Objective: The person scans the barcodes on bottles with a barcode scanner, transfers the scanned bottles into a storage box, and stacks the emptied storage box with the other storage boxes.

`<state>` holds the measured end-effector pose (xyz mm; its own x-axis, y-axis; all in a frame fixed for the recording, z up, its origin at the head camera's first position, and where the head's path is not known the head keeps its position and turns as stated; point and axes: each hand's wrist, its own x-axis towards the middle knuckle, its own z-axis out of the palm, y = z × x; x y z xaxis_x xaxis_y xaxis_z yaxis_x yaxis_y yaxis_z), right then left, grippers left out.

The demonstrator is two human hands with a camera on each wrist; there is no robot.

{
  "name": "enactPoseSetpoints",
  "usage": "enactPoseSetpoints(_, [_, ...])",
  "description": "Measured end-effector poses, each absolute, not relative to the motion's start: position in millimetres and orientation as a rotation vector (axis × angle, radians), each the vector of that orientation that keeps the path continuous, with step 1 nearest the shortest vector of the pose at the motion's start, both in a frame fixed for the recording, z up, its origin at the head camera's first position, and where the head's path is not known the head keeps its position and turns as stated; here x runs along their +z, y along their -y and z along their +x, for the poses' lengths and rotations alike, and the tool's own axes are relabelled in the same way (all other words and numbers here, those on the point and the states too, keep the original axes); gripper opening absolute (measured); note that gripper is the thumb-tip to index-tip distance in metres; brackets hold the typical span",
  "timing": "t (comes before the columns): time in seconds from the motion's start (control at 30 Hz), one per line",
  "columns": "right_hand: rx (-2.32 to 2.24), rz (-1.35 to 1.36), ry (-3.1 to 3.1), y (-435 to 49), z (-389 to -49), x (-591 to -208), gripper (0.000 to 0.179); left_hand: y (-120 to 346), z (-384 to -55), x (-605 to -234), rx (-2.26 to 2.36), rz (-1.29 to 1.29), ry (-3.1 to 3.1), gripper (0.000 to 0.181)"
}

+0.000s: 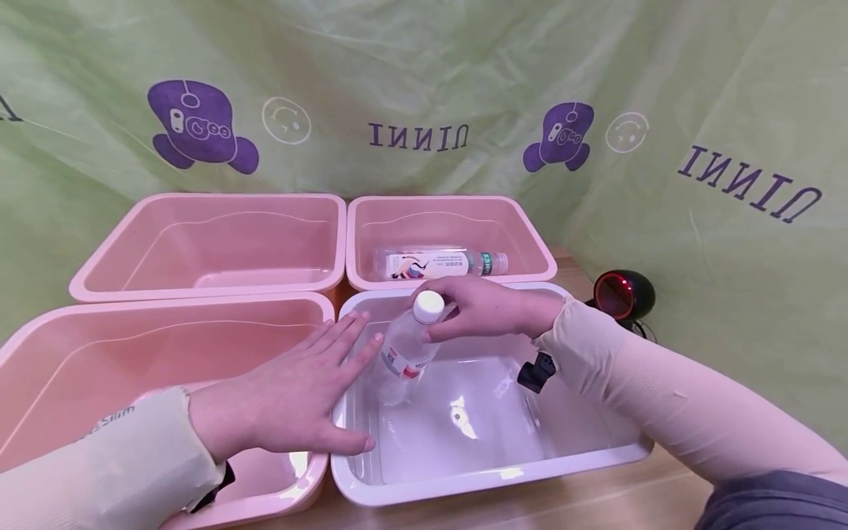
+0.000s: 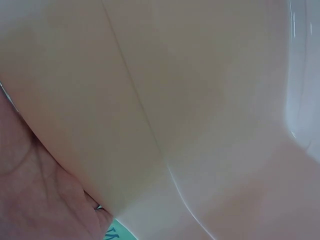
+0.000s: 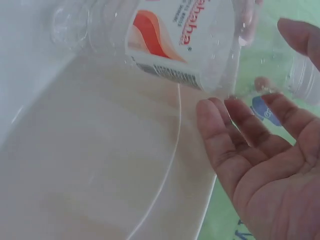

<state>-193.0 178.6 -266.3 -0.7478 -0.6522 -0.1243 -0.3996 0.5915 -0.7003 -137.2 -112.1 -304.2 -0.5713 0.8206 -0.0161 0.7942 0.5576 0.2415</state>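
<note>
A clear plastic bottle (image 1: 405,352) with a white cap and a red-and-white label leans in the left part of the white tub (image 1: 464,489). My right hand (image 1: 486,305) holds it round the shoulder below the cap, thumb on the near side and fingers behind. In the right wrist view the bottle's (image 3: 165,40) label and base show beside the curled fingers (image 3: 215,125). My left hand (image 1: 291,397) is spread palm down above the touching rims of the white tub and the front pink tub (image 1: 218,353), fingertips close to the bottle.
Behind stand two more pink tubs, left (image 1: 252,250) and right (image 1: 424,206). In the right one lie a bottle with a white label (image 1: 430,263) and a green-labelled piece (image 1: 486,263). A black device with a red glow (image 1: 623,294) stands right. A green curtain (image 1: 411,66) hangs behind.
</note>
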Motion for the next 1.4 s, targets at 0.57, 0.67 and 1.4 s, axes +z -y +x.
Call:
enactPoseSetpoints(0.57, [-1.092, -0.744, -2.473, -188, -196, -270, 0.032, 111, -137, -305, 0.298, 1.321, -2.694, 0.109])
enactPoseSetpoints(0.67, [-1.156, -0.699, -2.465, -194, -196, -262, 0.032, 111, -137, -305, 0.301, 1.315, -2.694, 0.11])
enactPoseSetpoints(1.4, [-2.199, -0.51, -2.138, -258, -194, -180, 0.021, 113, -138, -307, 0.306, 1.401, -2.718, 0.108])
